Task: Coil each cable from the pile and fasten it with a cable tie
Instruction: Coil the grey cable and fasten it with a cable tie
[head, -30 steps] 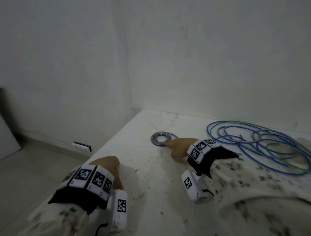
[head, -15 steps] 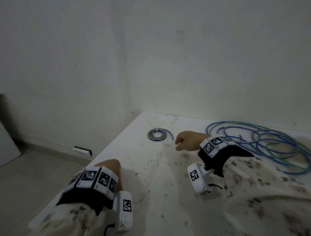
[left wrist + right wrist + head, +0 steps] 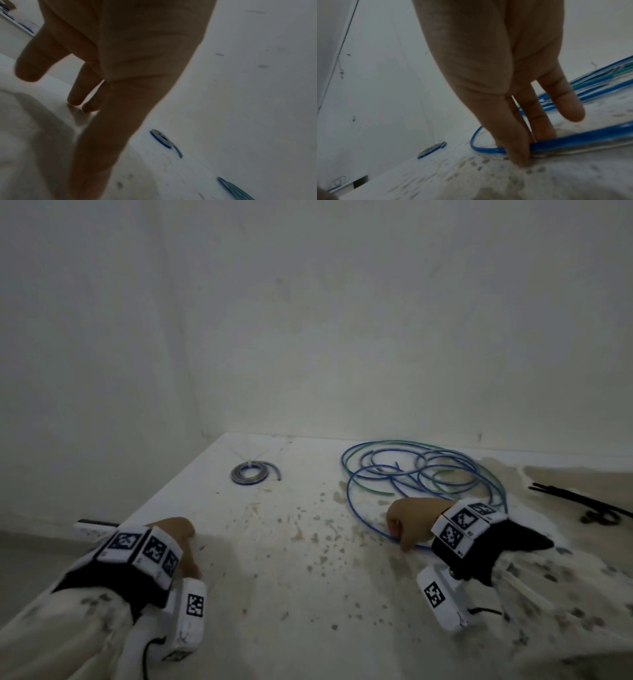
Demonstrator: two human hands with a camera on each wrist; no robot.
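Observation:
A small coiled cable, bound with a white tie, lies at the table's far left; it also shows as the coiled cable and the coiled cable in the wrist views. A loose pile of blue and green cable spreads at the far right. My right hand sits on the pile's nearest loop. Its thumb and fingers pinch that blue cable against the table. My left hand rests at the table's left edge with straight fingers, holding nothing.
The white table is stained and butts against two walls in a corner. Black cable ties and a dark ring lie at the far right. Thin white ties fan out behind the small coil. A wall socket sits low on the left.
My right hand left the small coil, moved right and toward me, and took hold of the near loop of the blue cable. The left hand stayed at the table edge.

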